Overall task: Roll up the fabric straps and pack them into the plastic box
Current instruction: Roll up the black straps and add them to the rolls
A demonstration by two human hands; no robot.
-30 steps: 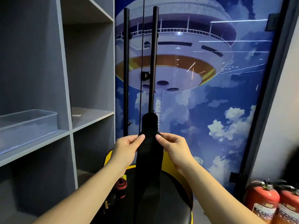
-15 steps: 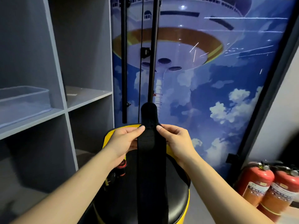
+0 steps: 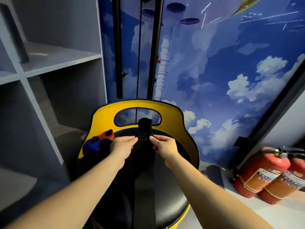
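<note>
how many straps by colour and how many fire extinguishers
black strap, pinched by left hand and right hand: 1
red strap: 1
blue strap: 1
fire extinguishers: 2
total: 5

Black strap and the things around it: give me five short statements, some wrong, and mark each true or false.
1. Both hands pinch the black strap, the left hand on one edge and the right hand on the other. True.
2. The strap hangs over a black and yellow chair. True.
3. The plastic box sits on the chair seat. False: no plastic box shows in this view.
4. Two red fire extinguishers lie on the floor to the right. True.
5. The shelf unit on the left is yellow. False: it is grey.
</note>
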